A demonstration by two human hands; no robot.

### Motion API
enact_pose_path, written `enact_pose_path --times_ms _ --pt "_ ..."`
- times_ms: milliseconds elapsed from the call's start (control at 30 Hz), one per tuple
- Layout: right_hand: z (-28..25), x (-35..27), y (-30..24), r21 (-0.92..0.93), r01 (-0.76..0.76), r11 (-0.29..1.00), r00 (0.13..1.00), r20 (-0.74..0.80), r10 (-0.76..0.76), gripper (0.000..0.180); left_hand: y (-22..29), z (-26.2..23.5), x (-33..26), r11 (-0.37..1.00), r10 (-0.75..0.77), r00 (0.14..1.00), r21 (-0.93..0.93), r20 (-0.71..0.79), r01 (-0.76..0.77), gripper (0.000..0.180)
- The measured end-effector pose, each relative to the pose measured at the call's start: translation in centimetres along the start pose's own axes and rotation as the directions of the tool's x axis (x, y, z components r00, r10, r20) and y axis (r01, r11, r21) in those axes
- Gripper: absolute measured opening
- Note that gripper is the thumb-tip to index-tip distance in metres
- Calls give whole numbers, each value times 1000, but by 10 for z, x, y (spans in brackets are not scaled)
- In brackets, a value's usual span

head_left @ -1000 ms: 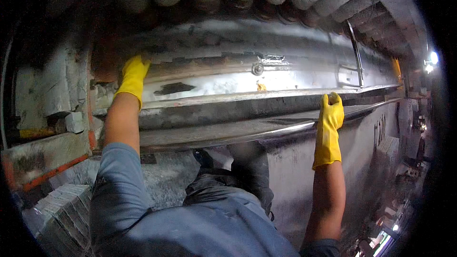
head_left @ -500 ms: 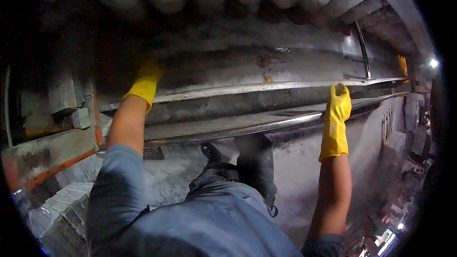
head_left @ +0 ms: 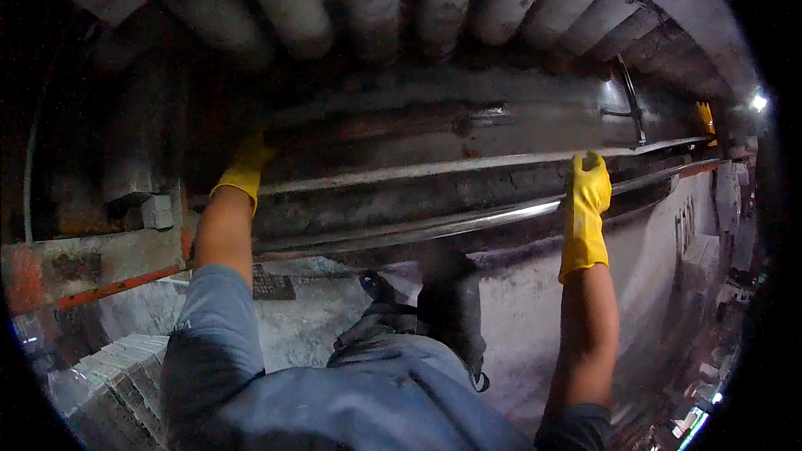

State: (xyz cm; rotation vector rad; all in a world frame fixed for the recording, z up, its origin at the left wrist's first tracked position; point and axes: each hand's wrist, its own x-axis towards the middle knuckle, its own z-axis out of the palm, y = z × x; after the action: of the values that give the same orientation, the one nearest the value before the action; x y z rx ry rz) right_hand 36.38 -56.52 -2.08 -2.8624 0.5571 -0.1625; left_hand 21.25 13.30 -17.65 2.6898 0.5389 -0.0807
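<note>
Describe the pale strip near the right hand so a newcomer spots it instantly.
Start at the row of thick grey cylinders across the top, then drop to the long dark surface below. The pale strip runs along that surface's near edge, with the yellow-gloved right hand toward its right end. Its dull, whitish face sets it apart from the shinier metal rail below it.

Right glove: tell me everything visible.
The right glove is plain yellow, smooth and rubbery-looking, a little creased. It is worn, its cuff ending on the forearm. It points away from the wearer, fingers bent, two tips showing apart. It overlaps the shiny rail in view; its tips reach the pale edge beyond, though contact is unclear.
</note>
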Motion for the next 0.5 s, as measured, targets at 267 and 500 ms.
enact_pose_path --times_ms 267,500 --pt "-11 -4 1 8 -13 1000 999 -42 14 49 -1 -31 -10 973 -151 988 169 -35 155 67" --pt "-17 -13 -5 69 42 997 999 -16 -41 48 -13 -27 -29 943 -238 970 229 -45 242 67"
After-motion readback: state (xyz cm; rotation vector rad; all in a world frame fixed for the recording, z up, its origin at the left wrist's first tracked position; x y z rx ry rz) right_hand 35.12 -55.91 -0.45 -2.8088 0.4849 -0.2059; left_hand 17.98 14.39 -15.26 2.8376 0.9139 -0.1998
